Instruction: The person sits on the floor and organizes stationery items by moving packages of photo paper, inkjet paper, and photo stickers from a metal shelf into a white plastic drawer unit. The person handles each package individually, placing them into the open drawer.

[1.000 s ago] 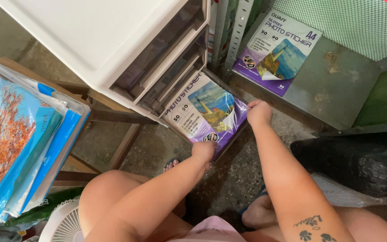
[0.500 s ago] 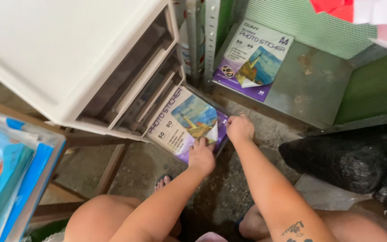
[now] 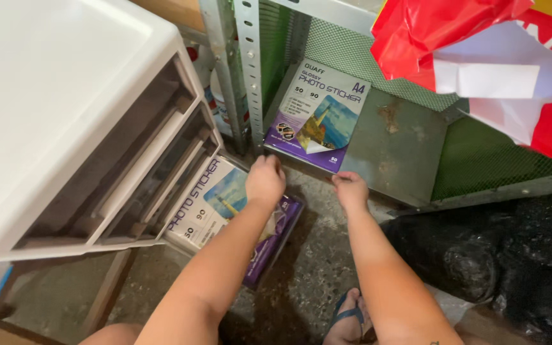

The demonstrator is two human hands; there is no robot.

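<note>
A purple and white pack of photo sticker paper [image 3: 317,115] lies flat on a low metal shelf [image 3: 410,153]. My left hand [image 3: 265,180] is at the pack's near left corner with its fingers curled over the shelf edge. My right hand [image 3: 351,189] touches the near right corner, knuckles up. The fingertips of both hands are hidden, so a grip does not show. A stack of similar packs [image 3: 215,207] lies on the concrete floor under my left forearm, with neither hand on it.
A white plastic drawer unit [image 3: 78,128] stands at the left, over the floor stack's edge. Perforated metal uprights [image 3: 250,70] rise behind it. A red and white bag [image 3: 480,57] hangs at the upper right. A black sack [image 3: 499,255] lies at the right. My sandalled foot [image 3: 349,316] is below.
Both hands have let go of the pack on the floor and moved up to the near edge of the pack on the shelf. The view has tilted toward the shelf.
</note>
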